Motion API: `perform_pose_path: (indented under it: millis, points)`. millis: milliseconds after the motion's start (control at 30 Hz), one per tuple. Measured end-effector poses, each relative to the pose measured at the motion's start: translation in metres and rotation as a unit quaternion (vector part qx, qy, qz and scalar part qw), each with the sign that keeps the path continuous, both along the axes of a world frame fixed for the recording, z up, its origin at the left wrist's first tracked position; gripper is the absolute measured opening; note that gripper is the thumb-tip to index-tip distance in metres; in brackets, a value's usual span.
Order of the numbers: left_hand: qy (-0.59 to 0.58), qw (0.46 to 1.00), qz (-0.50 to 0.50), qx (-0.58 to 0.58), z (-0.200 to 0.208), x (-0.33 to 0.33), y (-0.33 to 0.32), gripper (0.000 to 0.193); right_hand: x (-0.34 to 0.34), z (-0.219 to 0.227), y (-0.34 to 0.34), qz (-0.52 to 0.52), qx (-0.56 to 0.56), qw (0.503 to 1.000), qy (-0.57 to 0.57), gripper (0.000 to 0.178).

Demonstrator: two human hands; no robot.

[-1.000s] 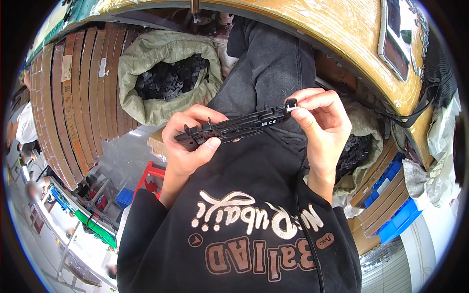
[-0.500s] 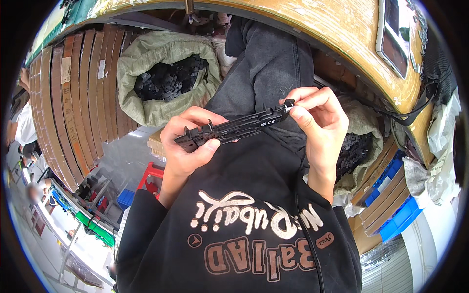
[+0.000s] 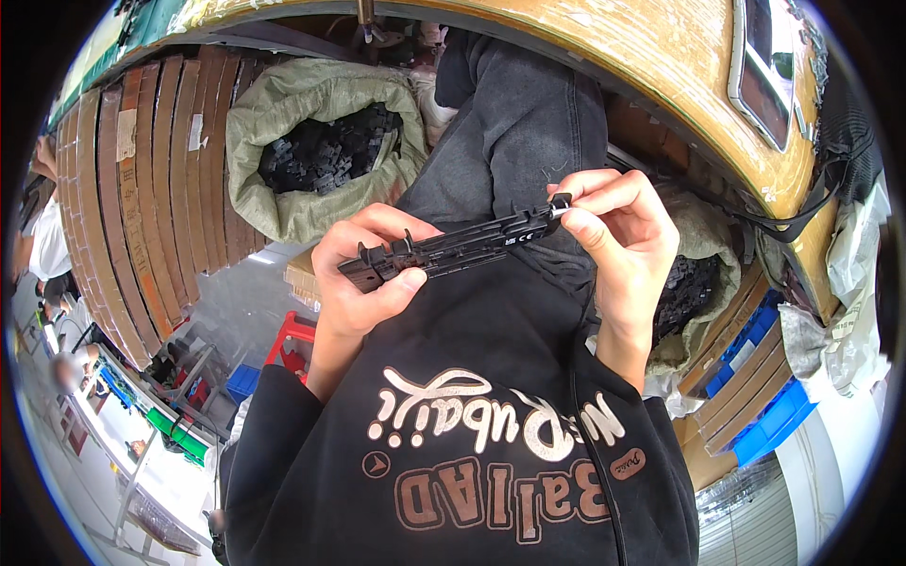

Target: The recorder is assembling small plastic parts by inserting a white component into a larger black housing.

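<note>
A long, flat black plastic part (image 3: 462, 245) with small clips along its edge lies across both of my hands, above my lap. My left hand (image 3: 363, 278) grips its left end, thumb pressed on top. At the other end my right hand (image 3: 618, 236) pinches the part between thumb and forefinger. I wear a black sweatshirt with printed lettering and dark grey trousers.
A green sack (image 3: 302, 141) full of black plastic parts stands open to my left. A second sack (image 3: 689, 283) of the same parts sits at my right. A wooden tabletop edge (image 3: 661, 66) curves overhead. Stacked cardboard (image 3: 123, 198) stands at left, blue bins (image 3: 769, 415) at right.
Both hands keep hold of the black part. It sits a little lower and nearer to me than before, with hardly any other movement.
</note>
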State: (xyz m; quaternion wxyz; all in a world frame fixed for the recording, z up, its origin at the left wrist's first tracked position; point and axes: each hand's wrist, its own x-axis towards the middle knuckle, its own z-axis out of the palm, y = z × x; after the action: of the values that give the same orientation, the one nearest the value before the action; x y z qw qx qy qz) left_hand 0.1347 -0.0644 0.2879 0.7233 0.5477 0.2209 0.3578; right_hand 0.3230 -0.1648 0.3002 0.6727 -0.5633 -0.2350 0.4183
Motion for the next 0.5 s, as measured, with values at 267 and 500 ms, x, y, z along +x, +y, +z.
perform_pose_path:
  millis: [267,500]
  points:
    - [-0.087,0.992,-0.061,-0.070,-0.004,0.008,-0.002,0.032,0.001,-0.002,0.001,0.000,0.033,0.999,0.035,0.013]
    - [0.051,0.906,-0.273,-0.320,-0.025,0.018,-0.001,0.027,-0.004,-0.009,0.005,0.037,0.124,0.990,0.061,0.014]
